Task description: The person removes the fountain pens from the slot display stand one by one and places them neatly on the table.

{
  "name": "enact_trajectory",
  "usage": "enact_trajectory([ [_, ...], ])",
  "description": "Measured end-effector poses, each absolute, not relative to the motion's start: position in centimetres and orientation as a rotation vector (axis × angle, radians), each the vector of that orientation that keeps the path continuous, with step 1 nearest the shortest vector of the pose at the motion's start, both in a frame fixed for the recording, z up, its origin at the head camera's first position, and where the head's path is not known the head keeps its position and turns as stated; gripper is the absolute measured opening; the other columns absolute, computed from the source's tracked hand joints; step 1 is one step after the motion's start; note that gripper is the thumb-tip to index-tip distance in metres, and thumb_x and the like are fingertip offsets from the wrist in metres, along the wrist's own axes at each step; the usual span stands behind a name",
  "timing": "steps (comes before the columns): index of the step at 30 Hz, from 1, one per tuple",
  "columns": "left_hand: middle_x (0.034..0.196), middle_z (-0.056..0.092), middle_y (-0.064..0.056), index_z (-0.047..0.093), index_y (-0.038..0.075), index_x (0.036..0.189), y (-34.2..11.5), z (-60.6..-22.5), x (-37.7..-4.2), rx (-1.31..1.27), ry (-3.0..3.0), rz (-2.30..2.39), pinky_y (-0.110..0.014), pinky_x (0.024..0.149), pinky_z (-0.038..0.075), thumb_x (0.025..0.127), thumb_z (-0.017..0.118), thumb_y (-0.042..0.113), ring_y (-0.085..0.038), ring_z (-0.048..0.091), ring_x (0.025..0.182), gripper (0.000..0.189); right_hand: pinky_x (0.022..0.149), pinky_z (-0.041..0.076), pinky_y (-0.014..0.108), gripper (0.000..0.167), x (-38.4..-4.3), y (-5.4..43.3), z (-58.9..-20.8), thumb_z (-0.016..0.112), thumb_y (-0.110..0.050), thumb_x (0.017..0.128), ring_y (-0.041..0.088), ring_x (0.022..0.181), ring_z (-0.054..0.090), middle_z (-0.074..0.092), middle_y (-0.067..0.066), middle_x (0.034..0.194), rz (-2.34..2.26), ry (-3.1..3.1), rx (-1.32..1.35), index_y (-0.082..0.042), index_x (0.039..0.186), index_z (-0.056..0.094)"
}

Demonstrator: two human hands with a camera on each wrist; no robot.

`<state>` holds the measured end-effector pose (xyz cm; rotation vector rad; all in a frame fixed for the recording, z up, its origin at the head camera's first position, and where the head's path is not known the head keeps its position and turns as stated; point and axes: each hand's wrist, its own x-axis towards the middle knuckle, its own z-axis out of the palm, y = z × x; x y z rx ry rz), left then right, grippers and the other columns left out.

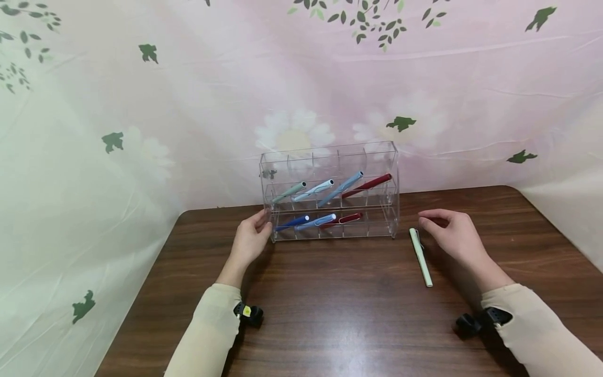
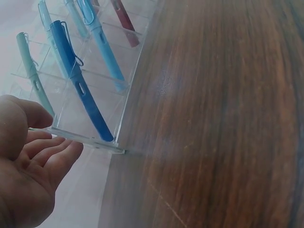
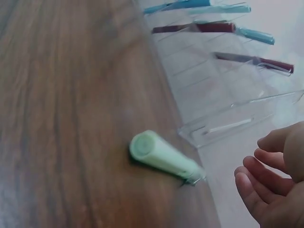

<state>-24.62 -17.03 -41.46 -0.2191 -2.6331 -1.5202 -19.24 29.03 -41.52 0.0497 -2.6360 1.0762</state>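
Note:
A clear acrylic pen rack stands on the table with pens leaning in two tiers. At its left side my left hand grips the side panel between thumb and fingers. Closest to that hand in the left wrist view are a dark blue pen and a grey-green pen. My right hand hovers right of the rack, fingers loosely bent and holding nothing. Just left of it a pale green pen lies on the table, its clip end towards the rack.
The upper tier holds a pale blue pen, a light blue pen and a dark red pen. Below are a blue pen and another dark red pen. A patterned cloth hangs behind the brown table.

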Motion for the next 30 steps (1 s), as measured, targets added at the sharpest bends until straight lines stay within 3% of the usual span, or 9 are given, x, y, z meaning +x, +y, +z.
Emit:
enact_trajectory([
  [8, 0.148, 0.064, -0.027, 0.054, -0.007, 0.153, -17.0, -41.7, -24.5, -0.166, -2.659, -1.510, -0.047, 0.111, 0.057, 0.107, 0.060, 0.009, -0.038, 0.067, 0.135, 0.049, 0.072, 0.047, 0.007, 0.028, -19.0, 28.3, -40.2, 0.071, -0.024, 0.106, -0.023, 0.087, 0.056, 0.082, 0.018, 0.114, 1.146, -2.580, 0.071, -0.004, 0.122, 0.081],
  [14, 0.147, 0.064, -0.028, 0.053, -0.006, 0.155, -16.9, -41.7, -24.4, -0.155, -2.696, -1.531, -0.052, 0.111, 0.058, 0.111, 0.056, 0.013, -0.039, 0.067, 0.134, 0.048, 0.072, 0.050, 0.006, 0.028, -19.0, 27.8, -39.3, 0.073, -0.025, 0.105, -0.020, 0.088, 0.061, 0.075, -0.027, 0.100, 1.248, -2.518, 0.060, -0.005, 0.124, 0.080],
  [16, 0.147, 0.065, -0.028, 0.053, -0.007, 0.154, -16.8, -41.7, -24.5, -0.150, -2.693, -1.540, -0.052, 0.111, 0.057, 0.111, 0.056, 0.012, -0.038, 0.067, 0.135, 0.048, 0.072, 0.051, 0.006, 0.028, -19.1, 27.4, -39.1, 0.074, -0.023, 0.105, -0.018, 0.088, 0.063, 0.071, -0.034, 0.099, 1.270, -2.489, 0.075, -0.005, 0.124, 0.080],
  [30, 0.145, 0.066, -0.028, 0.054, -0.008, 0.153, -16.8, -41.7, -24.5, -0.133, -2.678, -1.569, -0.051, 0.114, 0.055, 0.110, 0.056, 0.009, -0.038, 0.066, 0.136, 0.046, 0.077, 0.054, 0.004, 0.028, -20.6, 24.3, -37.6, 0.073, -0.012, 0.104, -0.016, 0.089, 0.070, 0.073, -0.031, 0.099, 1.423, -2.311, 0.178, 0.001, 0.127, 0.077],
])
